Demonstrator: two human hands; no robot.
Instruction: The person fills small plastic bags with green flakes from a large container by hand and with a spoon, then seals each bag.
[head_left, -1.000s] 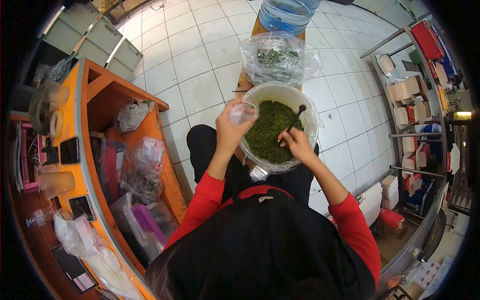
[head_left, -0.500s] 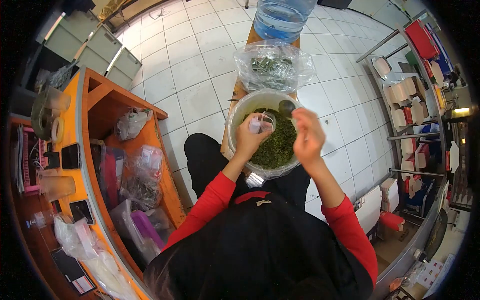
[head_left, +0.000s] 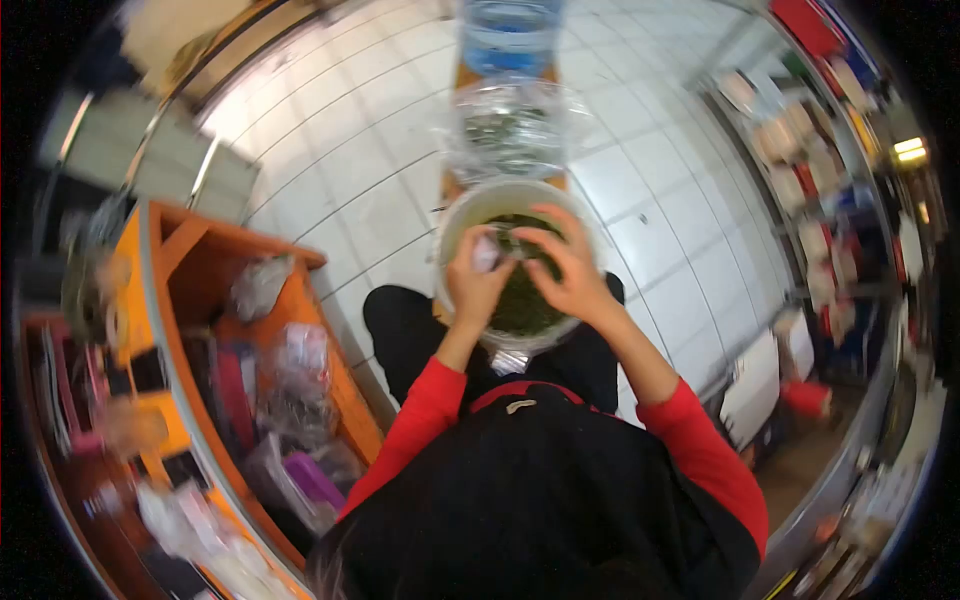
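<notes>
Right hand (head_left: 572, 278) moves in from the right edge of the bucket (head_left: 456, 222), fingers wide; left hand (head_left: 478, 290) holds a cup (head_left: 487, 253), likely light, bendy, best gripped low.

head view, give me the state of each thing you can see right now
white bucket: uncovered, partly filled
chopped greens: loose in the bucket
clear container: held, contents too blurred to tell
left hand: gripping the container
right hand: fingers curved, grip unclear
plastic bag: greens inside
blue bottle: upright behind the bag
orange cabinet: open-fronted, stocked
</notes>
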